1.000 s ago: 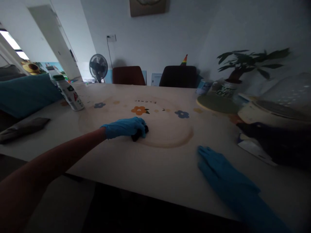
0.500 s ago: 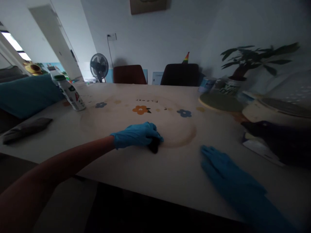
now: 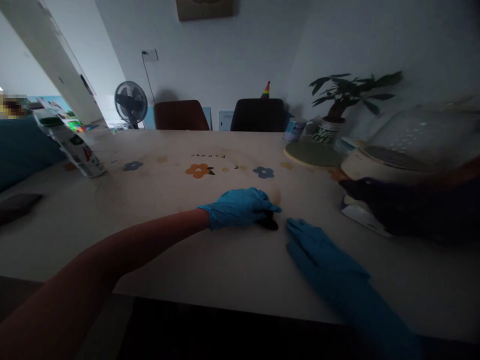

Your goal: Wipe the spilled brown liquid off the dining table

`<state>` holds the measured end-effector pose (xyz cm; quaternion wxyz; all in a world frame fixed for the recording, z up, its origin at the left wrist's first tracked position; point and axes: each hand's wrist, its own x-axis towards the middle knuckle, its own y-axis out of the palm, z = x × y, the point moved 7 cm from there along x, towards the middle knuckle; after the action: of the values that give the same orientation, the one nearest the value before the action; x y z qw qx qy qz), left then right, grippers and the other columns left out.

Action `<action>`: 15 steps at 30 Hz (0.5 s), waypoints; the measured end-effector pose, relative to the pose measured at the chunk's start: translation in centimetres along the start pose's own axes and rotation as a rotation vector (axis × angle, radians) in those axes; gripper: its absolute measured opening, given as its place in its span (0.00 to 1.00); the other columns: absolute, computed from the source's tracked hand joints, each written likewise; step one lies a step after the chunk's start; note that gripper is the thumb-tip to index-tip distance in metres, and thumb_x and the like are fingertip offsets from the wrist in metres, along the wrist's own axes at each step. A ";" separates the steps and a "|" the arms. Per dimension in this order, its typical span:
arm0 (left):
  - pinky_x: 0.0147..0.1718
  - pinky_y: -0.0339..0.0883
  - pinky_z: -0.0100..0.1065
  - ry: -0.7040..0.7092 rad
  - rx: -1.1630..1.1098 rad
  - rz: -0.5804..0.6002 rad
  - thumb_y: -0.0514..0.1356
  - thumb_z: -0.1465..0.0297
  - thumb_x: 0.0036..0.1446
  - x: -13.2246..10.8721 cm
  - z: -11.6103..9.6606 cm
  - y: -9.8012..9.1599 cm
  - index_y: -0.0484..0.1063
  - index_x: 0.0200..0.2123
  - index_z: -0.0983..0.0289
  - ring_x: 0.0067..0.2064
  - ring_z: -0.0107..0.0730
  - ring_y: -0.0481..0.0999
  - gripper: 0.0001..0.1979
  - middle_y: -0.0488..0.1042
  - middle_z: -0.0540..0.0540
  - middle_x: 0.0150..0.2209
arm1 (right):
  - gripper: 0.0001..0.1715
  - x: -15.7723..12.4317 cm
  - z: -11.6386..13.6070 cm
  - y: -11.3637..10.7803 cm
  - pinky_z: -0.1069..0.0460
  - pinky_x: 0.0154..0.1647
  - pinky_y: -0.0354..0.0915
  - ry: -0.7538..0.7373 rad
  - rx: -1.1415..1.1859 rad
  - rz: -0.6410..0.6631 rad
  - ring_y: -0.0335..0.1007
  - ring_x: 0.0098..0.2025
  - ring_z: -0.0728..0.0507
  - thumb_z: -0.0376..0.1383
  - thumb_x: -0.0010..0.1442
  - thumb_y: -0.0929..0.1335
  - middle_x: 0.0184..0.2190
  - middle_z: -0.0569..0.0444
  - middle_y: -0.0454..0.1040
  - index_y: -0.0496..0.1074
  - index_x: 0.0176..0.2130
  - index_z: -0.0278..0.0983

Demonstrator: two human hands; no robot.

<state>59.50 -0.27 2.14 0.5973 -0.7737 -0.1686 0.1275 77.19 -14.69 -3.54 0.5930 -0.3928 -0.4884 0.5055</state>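
My left hand (image 3: 240, 207), in a blue rubber glove, presses a small dark cloth (image 3: 269, 221) onto the white tabletop (image 3: 225, 260). Its fingers curl over the cloth, and only the cloth's near end shows. A faint brownish smear (image 3: 276, 197) lies just beyond the fingertips. To the right, my right hand (image 3: 318, 247), also gloved in blue, rests flat on the table with its fingers stretched out and nothing in it. Printed flowers, such as an orange one (image 3: 198, 170) and a blue one (image 3: 263, 172), decorate the surface past my left hand.
A white bottle with a green cap (image 3: 77, 145) stands at the left, near a folded dark cloth (image 3: 18, 205). On the right are a potted plant (image 3: 332, 125), a round green mat (image 3: 313, 154), a clear-domed container (image 3: 390, 160) and a black bag (image 3: 408, 210). Two chairs stand behind.
My left hand has slid the dark cloth to the right across the smear, closer to my right hand. The view has turned right; the right hand still lies flat.
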 end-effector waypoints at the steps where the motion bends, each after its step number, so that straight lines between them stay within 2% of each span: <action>1: 0.60 0.76 0.41 -0.025 0.001 -0.014 0.56 0.62 0.81 0.4 -0.1 0.1 0.75 0.75 0.49 0.65 0.48 0.77 0.24 0.77 0.56 0.68 | 0.43 -0.1 0.0 0.1 0.30 0.82 0.62 0.008 0.012 0.007 0.63 0.80 0.28 0.56 0.80 0.58 0.79 0.46 0.67 0.71 0.80 0.39; 5: 0.55 0.76 0.43 -0.161 0.015 -0.085 0.54 0.58 0.82 2.2 -0.5 0.3 0.77 0.72 0.55 0.60 0.51 0.79 0.24 0.79 0.62 0.63 | 0.42 -0.1 0.5 0.0 0.30 0.83 0.58 0.001 0.058 0.032 0.63 0.80 0.29 0.55 0.81 0.58 0.80 0.47 0.66 0.70 0.80 0.39; 9: 0.54 0.75 0.43 -0.126 0.045 -0.130 0.54 0.52 0.82 4.2 -1.2 0.0 0.75 0.74 0.55 0.61 0.52 0.79 0.27 0.77 0.63 0.63 | 0.41 -0.1 1.3 -0.9 0.31 0.84 0.58 0.000 0.076 0.037 0.62 0.81 0.30 0.53 0.82 0.57 0.80 0.48 0.65 0.70 0.80 0.39; 12: 0.53 0.76 0.46 -0.139 0.104 -0.143 0.52 0.56 0.84 5.7 -1.2 -0.3 0.81 0.67 0.60 0.59 0.54 0.79 0.25 0.76 0.66 0.63 | 0.41 -0.1 1.7 -1.1 0.29 0.83 0.58 -0.007 0.067 0.077 0.62 0.81 0.29 0.51 0.82 0.57 0.80 0.45 0.65 0.70 0.80 0.36; 15: 0.54 0.77 0.48 -0.244 0.119 -0.135 0.51 0.62 0.83 6.8 -0.2 -0.6 0.82 0.64 0.65 0.60 0.58 0.79 0.23 0.75 0.71 0.64 | 0.41 -0.1 1.9 -1.1 0.30 0.84 0.57 0.006 0.059 0.093 0.60 0.82 0.29 0.50 0.82 0.57 0.80 0.45 0.65 0.70 0.80 0.35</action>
<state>65.76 2.48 2.78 0.6243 -0.7026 -0.2837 0.1902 75.57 -14.99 -2.06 0.5815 -0.3990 -0.4526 0.5457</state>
